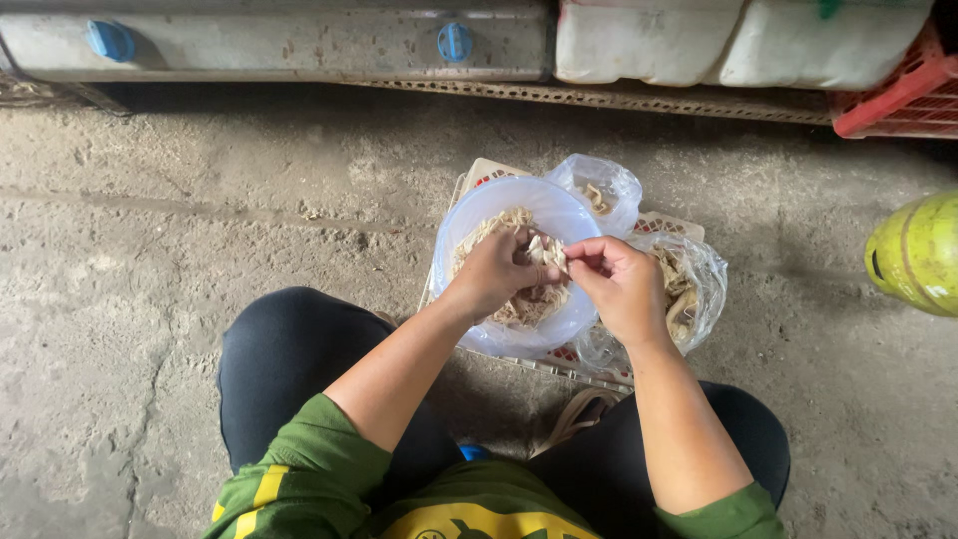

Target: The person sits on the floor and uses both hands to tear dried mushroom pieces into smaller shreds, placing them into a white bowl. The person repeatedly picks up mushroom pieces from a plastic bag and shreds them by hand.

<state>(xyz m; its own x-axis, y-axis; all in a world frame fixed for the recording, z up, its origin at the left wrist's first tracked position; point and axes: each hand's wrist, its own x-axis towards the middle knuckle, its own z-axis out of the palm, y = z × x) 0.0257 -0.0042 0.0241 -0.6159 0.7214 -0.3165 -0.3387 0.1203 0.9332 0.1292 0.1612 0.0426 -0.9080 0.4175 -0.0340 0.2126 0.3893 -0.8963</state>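
I squat over a pale blue plastic bowl [477,212] that holds shredded pale meat [524,304]. My left hand [494,271] and my right hand [624,284] meet above the bowl. Both pinch the same small pale piece of meat [547,252] between their fingertips. Right of the bowl lies a clear plastic bag [699,284] with more pale pieces inside. A second clear bag [604,190] sits behind the bowl. Bowl and bags rest on a flat white and red crate lid [579,367] on the concrete floor.
A long grey metal trough [279,42] with blue caps runs along the back. White sacks [649,40] and a red crate [898,100] stand at the back right. A yellow-green gas cylinder [918,255] lies at the right edge. Rough concrete floor [150,250] spreads to the left.
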